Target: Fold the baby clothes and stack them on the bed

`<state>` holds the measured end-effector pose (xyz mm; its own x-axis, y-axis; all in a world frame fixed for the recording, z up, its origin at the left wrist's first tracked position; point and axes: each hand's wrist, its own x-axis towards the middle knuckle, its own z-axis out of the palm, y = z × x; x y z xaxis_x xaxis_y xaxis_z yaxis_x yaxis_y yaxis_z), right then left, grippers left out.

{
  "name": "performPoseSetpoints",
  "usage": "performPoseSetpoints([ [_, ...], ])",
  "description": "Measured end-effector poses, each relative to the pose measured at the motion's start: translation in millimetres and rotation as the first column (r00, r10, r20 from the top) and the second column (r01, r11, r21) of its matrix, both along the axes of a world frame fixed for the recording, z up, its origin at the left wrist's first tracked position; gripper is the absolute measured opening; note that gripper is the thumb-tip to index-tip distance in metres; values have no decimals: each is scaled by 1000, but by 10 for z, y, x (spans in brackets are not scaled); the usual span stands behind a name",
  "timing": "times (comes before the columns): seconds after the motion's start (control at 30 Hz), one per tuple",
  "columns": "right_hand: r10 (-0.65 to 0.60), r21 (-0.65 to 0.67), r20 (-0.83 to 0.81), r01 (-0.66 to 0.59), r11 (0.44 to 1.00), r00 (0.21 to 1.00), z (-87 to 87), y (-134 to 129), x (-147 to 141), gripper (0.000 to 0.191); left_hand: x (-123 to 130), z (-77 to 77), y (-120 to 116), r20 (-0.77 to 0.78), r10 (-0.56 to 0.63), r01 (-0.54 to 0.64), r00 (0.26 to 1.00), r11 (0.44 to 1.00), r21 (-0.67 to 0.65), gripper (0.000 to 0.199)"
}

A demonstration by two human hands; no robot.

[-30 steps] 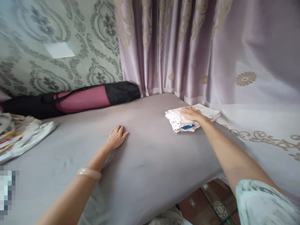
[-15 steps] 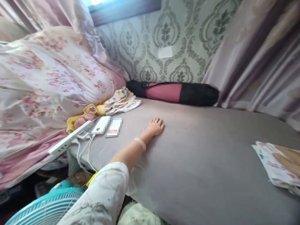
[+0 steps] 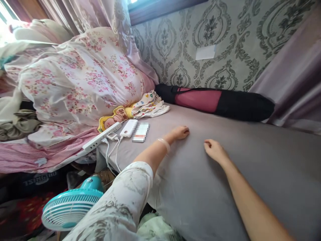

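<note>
My left hand [image 3: 181, 132], with a clear bracelet at its wrist, rests on the grey sheet [image 3: 190, 180] with its fingers curled closed; whether anything is in them is hidden. To its right, my right hand [image 3: 215, 150] is over the same sheet, fingers bent together, and what they hold, if anything, cannot be made out. A gap of bare sheet separates the two hands. Left of my left hand lie a blurred-out flat object [image 3: 140, 132] and a white power bank [image 3: 129, 128] with a cable.
A white power strip [image 3: 101, 136] with plugs lies at the bed's left edge. Behind it are a yellow cartoon cushion [image 3: 112, 119] and a patterned cloth [image 3: 150, 105]. A black and red long bag [image 3: 198, 100] lies along the wall. A turquoise fan [image 3: 72, 207] stands lower left.
My right hand has come into view. My left hand's spread fingers have curled in. The view has turned left, and the folded cloth at the right is out of sight.
</note>
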<state>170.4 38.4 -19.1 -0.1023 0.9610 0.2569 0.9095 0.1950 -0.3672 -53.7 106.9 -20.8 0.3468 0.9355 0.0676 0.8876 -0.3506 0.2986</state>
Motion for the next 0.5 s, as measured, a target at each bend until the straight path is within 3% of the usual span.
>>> performPoseSetpoints([
  [0.1, 52, -24, -8, -52, 998, 999, -142, 35, -293, 24, -364, 86, 81, 65, 104, -100, 993, 994, -54, 29],
  [0.2, 68, -36, -17, -69, 997, 998, -239, 87, -364, 21, -828, 208, 109, 70, 268, -265, 961, 963, -48, 28],
  [0.3, 89, -14, -42, -89, 996, 995, -319, 119, -345, 26, -1334, 365, 84, 84, 494, -496, 865, 868, -3, 28],
  [0.37, 92, 14, -50, -91, 996, 995, -366, 128, -333, 26, -1655, 473, 48, 101, 657, -663, 747, 747, 52, 34],
  [0.47, 83, 39, -39, -82, 996, 996, -416, 136, -337, 25, -2066, 600, -24, 157, 865, -877, 477, 457, 149, 37],
  [0.5, 78, 42, -35, -77, 996, 996, -426, 139, -342, 25, -2181, 624, -52, 209, 906, -925, 369, 336, 179, 36],
])
